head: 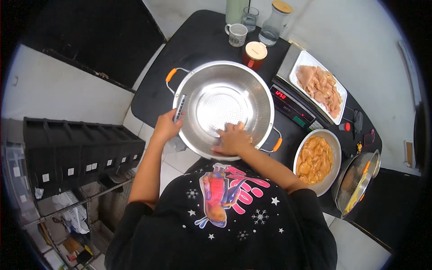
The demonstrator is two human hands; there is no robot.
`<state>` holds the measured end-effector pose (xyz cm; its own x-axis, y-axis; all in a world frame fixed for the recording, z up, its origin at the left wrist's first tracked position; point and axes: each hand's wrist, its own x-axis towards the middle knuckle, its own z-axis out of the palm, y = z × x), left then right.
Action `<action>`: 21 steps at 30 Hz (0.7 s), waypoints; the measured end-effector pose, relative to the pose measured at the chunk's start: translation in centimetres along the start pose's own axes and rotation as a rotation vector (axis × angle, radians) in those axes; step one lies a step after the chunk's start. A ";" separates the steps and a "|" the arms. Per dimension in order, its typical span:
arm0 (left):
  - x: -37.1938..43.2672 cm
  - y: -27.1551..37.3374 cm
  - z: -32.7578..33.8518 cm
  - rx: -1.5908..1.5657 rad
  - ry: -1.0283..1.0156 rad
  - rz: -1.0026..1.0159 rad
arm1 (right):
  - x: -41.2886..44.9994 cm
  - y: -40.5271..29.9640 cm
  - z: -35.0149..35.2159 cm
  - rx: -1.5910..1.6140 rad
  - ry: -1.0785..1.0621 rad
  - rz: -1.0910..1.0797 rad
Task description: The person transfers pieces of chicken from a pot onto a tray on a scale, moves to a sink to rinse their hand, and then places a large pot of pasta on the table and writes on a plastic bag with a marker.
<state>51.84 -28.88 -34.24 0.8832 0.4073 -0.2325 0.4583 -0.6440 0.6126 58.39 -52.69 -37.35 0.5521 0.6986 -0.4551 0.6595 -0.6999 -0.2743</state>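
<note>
A large stainless steel colander [224, 71] with orange-covered handles stands on the black table in front of me. It tilts slightly toward my body. At its left rim, my left hand [167, 126] holds a silver marker [180, 107] upright between thumb and fingers, against the steel. My right hand [233, 140] reaches down inside the colander near the front wall, its fingers spread over the perforated bottom. No object shows clearly under that palm, which hides part of the steel.
Right of the colander, a digital scale [292, 108] bears a white tray [341, 101] of raw sliced meat [319, 87]. Nearer lies a bowl [334, 141] of marinated meat [314, 160], beside tilted strainers [352, 184]. Behind stand a red lidded mug [254, 55], a white mug [237, 35] and a glass carafe [271, 28].
</note>
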 end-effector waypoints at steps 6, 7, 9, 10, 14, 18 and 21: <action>-0.1 -0.2 -0.4 -0.043 -0.030 0.002 | 0.6 2.7 2.1 -0.079 -0.074 -0.003; -0.1 -0.3 -0.3 -0.045 -0.031 0.005 | 0.4 3.0 1.8 -0.061 -0.093 0.004; -0.1 -0.1 -0.4 0.003 0.012 0.093 | 0.7 4.0 2.8 0.003 -0.104 -0.006; -0.2 0.2 -0.4 0.002 0.013 0.098 | 0.9 4.4 3.4 0.068 -0.118 -0.022; -0.2 0.9 -0.3 0.009 -0.003 0.049 | 1.8 5.3 4.7 0.104 -0.055 -0.028; -0.2 0.5 -0.2 0.033 0.022 0.069 | 2.6 6.0 1.4 0.410 -0.133 0.012; -0.3 1.0 -0.2 0.023 0.009 0.082 | 2.7 7.8 -1.8 1.020 -0.235 0.161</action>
<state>52.05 -29.51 -33.36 0.9171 0.3580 -0.1754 0.3865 -0.6902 0.6117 65.94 -56.05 -39.20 0.4103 0.6162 -0.6723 -0.2135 -0.6517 -0.7278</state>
